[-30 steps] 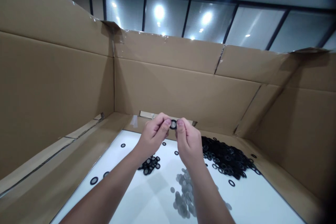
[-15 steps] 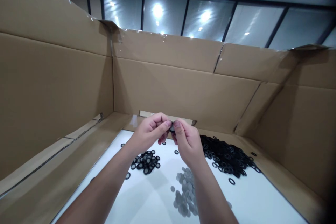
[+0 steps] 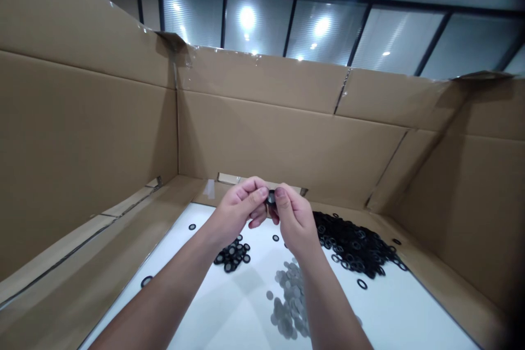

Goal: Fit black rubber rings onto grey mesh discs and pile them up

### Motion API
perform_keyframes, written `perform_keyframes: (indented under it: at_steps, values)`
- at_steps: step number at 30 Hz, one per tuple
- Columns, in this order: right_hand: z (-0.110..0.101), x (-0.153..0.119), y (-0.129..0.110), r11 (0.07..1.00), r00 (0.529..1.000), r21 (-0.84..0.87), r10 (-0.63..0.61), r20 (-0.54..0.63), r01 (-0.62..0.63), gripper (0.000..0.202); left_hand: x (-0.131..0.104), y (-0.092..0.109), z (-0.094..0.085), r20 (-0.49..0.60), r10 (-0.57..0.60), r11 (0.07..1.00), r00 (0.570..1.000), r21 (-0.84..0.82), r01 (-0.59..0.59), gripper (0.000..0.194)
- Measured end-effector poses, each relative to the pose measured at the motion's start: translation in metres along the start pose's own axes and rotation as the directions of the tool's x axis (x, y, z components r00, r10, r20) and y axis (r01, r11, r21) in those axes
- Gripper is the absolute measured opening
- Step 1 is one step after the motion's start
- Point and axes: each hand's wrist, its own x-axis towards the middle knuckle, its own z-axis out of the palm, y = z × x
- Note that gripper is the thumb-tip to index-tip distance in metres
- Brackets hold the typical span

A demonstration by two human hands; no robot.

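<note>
L hand [image 3: 245, 205] & R hand [image 3: 293, 212] both pinch one ring [image 3: 271, 198] btwn thumbs & fingers, up above the table [image 3: 221, 311]; its ctr looks grey, can't tell if the disc is fully seated. Done, apparently: small heap of filled rings [image 3: 232, 254]. Prob. lots left: big heap of black rings [image 3: 356, 246], plus loose discs [image 3: 292, 295] mid-table.
</note>
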Motion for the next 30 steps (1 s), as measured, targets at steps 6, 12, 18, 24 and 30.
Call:
perform_keyframes:
  at_steps: [6, 12, 18, 24, 30]
  values:
    - [0.005, 0.001, -0.004, 0.953, 0.989, 0.288, 0.121, -0.082, -0.093, 0.024, 0.001, 0.005, -0.004, -0.054, 0.078, 0.987, 0.995, 0.141, -0.070, 0.021]
    - [0.013, 0.001, -0.004, 0.890, 0.967, 0.427, 0.226, -0.114, -0.158, 0.025, 0.002, 0.006, -0.003, -0.096, 0.088, 0.975, 0.991, 0.212, -0.066, 0.022]
    - [0.018, 0.001, -0.002, 0.872, 0.962, 0.461, 0.243, -0.121, -0.162, 0.024, 0.002, 0.009, -0.003, -0.142, 0.109, 0.957, 0.984, 0.284, -0.065, 0.023]
    - [0.024, 0.001, 0.001, 0.854, 0.962, 0.500, 0.239, -0.133, -0.143, 0.024, 0.002, 0.008, -0.003, -0.151, 0.084, 0.961, 0.985, 0.272, -0.041, 0.024]
    - [0.011, 0.002, -0.002, 0.931, 0.977, 0.332, 0.192, -0.089, -0.152, 0.024, -0.002, 0.019, -0.005, -0.075, 0.096, 0.914, 0.993, 0.402, -0.058, 0.023]
